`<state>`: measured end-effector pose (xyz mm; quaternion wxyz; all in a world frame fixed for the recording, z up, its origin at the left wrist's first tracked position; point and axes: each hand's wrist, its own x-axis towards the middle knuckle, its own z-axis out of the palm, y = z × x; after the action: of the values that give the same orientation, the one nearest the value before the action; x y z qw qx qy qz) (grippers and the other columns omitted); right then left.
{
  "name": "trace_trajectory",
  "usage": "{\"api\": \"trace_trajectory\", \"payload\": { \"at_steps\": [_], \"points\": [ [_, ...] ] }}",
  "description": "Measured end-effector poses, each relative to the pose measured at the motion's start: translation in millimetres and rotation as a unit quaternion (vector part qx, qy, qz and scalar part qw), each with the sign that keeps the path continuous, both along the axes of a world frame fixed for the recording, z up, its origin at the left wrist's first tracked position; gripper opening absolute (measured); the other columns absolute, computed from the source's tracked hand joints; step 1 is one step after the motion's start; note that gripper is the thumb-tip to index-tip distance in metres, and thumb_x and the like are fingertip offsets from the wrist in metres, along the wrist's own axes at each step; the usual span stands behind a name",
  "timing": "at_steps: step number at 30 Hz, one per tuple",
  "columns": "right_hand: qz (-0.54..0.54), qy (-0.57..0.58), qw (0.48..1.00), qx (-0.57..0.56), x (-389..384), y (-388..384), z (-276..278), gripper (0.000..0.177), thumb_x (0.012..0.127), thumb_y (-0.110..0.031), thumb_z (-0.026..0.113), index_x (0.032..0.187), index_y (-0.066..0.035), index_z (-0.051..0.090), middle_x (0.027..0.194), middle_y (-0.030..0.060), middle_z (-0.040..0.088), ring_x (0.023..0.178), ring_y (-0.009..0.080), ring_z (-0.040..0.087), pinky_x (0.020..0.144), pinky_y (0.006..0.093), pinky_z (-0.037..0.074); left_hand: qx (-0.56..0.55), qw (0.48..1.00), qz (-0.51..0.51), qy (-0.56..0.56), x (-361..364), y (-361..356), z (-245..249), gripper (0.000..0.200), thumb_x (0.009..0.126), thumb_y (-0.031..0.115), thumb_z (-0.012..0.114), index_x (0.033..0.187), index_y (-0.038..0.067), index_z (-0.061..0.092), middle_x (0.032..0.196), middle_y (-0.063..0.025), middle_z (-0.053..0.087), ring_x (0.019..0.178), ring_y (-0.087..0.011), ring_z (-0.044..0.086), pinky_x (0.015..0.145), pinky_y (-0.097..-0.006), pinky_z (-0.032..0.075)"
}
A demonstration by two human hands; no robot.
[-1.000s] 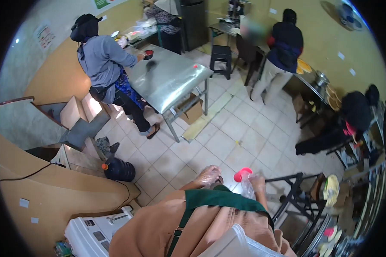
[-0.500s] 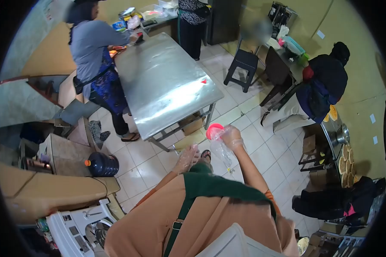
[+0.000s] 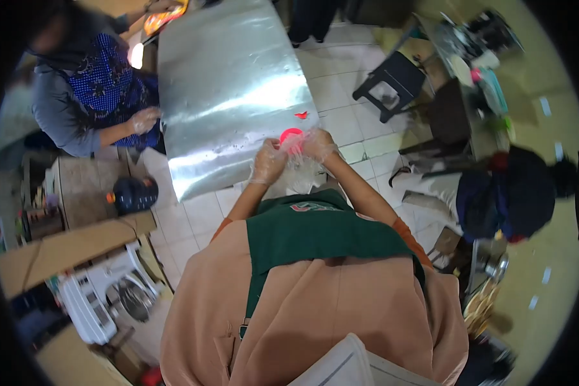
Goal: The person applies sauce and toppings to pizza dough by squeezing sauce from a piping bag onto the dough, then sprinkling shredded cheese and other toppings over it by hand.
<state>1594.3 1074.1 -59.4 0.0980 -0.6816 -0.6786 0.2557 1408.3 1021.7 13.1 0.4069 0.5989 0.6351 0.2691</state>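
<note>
Both my hands wear clear plastic gloves and come together at the near edge of the metal table (image 3: 228, 83). Between them is a round, bright pink thing (image 3: 292, 135) like a lid or small bowl, with crumpled clear plastic (image 3: 300, 172) hanging below it. My left hand (image 3: 269, 159) is closed at its left side, fingertips at the pink rim. My right hand (image 3: 320, 145) grips the plastic at the right side. A small red scrap (image 3: 301, 115) lies on the tabletop just beyond.
A person in a blue patterned apron (image 3: 106, 74) stands left of the table, a gloved hand at its edge. Another person in dark clothing (image 3: 508, 193) bends at the right. A black stool (image 3: 392, 80), a large dark water bottle (image 3: 134, 194) and a white stand mixer (image 3: 87, 309) stand around.
I have moved closer to the table. My left hand has come up to join the right at the pink thing and plastic. The aproned person has turned, one hand now at the table's edge.
</note>
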Motion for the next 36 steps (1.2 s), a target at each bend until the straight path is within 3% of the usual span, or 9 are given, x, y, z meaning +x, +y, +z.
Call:
{"api": "trace_trajectory", "payload": {
  "at_steps": [3,6,12,14,21,24,27,33,36],
  "points": [
    [-0.016,0.178,0.982,-0.057,3.7,30.4,21.1,0.027,0.074,-0.027,0.069,0.089,-0.004,0.067,0.085,0.0188,0.068,0.078,0.0324,0.067,0.07,0.0393,0.052,-0.051,0.985,0.143,-0.082,-0.8,18.2,-25.6,0.034,0.083,0.02,0.064,0.105,-0.004,0.056,0.085,-0.0134,0.064,0.068,-0.0189,0.065,0.059,-0.0308,0.052],
    [0.079,0.224,0.958,-0.16,24.6,70.6,45.6,0.031,0.071,-0.029,0.074,0.088,-0.004,0.067,0.077,0.0125,0.068,0.071,0.0231,0.066,0.066,0.0353,0.051,-0.101,0.937,0.276,-0.188,10.6,26.1,-5.8,0.029,0.085,0.018,0.064,0.105,-0.002,0.056,0.08,-0.009,0.063,0.058,-0.0121,0.059,0.048,-0.0253,0.048],
    [0.213,0.304,0.856,-0.36,51.1,141.2,80.7,0.02,0.083,-0.022,0.068,0.091,-0.003,0.066,0.076,0.0011,0.063,0.07,0.0105,0.06,0.063,0.0258,0.049,-0.088,0.931,0.324,-0.139,52.6,32.3,47.0,0.031,0.083,0.02,0.07,0.107,0.004,0.058,0.075,-0.0036,0.061,0.063,-0.0116,0.056,0.057,-0.0266,0.048],
    [0.187,0.321,0.82,-0.435,53.4,148.9,89.0,0.018,0.086,-0.02,0.066,0.093,-0.004,0.064,0.077,0.0012,0.062,0.07,0.01,0.06,0.064,0.0251,0.05,-0.057,0.95,0.3,-0.059,67.9,26.0,33.5,0.031,0.084,0.023,0.07,0.106,0.004,0.058,0.076,-0.0026,0.061,0.064,-0.011,0.056,0.061,-0.0265,0.048],
    [0.049,0.397,0.746,-0.532,32.5,143.4,79.1,0.012,0.09,-0.015,0.059,0.097,-0.006,0.061,0.088,0.0004,0.062,0.071,0.0097,0.059,0.066,0.0246,0.05,-0.039,0.891,0.391,-0.228,94.6,0.8,-17.2,0.029,0.094,0.03,0.058,0.09,0.003,0.064,0.07,0.0009,0.056,0.063,-0.0074,0.046,0.058,-0.0242,0.04],
    [0.111,0.355,0.848,-0.379,14.0,135.7,31.2,0.013,0.089,-0.017,0.059,0.093,-0.005,0.062,0.081,0.0037,0.062,0.069,0.0125,0.058,0.067,0.0278,0.05,-0.051,0.878,0.447,-0.165,94.1,4.8,-37.1,0.032,0.094,0.031,0.056,0.09,0.001,0.065,0.069,0.002,0.055,0.062,-0.0064,0.045,0.058,-0.0241,0.041],
    [0.253,0.125,0.925,-0.254,2.4,148.9,6.3,0.017,0.086,-0.022,0.06,0.092,-0.005,0.063,0.074,0.0076,0.06,0.07,0.0143,0.058,0.069,0.0312,0.049,-0.027,0.87,0.481,-0.107,86.2,13.0,-56.5,0.032,0.094,0.03,0.054,0.092,0.001,0.066,0.07,-0.0059,0.061,0.064,-0.0125,0.053,0.063,-0.0296,0.045],
    [0.272,0.118,0.943,-0.15,7.4,133.0,-20.0,0.023,0.087,-0.03,0.055,0.093,-0.009,0.064,0.081,0.0156,0.064,0.076,0.0307,0.064,0.071,0.0398,0.048,-0.057,0.868,0.493,-0.002,73.3,12.1,-117.8,0.03,0.093,0.031,0.05,0.093,0.005,0.065,0.08,-0.0233,0.063,0.076,-0.0399,0.063,0.069,-0.0422,0.048],
    [0.301,0.074,0.944,-0.114,12.9,132.8,-30.8,0.024,0.088,-0.031,0.052,0.094,-0.011,0.064,0.087,0.0184,0.064,0.081,0.037,0.062,0.074,0.042,0.047,-0.059,0.897,0.427,0.096,70.8,8.7,-133.1,0.026,0.093,0.03,0.05,0.087,0.007,0.063,0.077,-0.0218,0.063,0.073,-0.0383,0.064,0.064,-0.0453,0.048]
  ]
}}
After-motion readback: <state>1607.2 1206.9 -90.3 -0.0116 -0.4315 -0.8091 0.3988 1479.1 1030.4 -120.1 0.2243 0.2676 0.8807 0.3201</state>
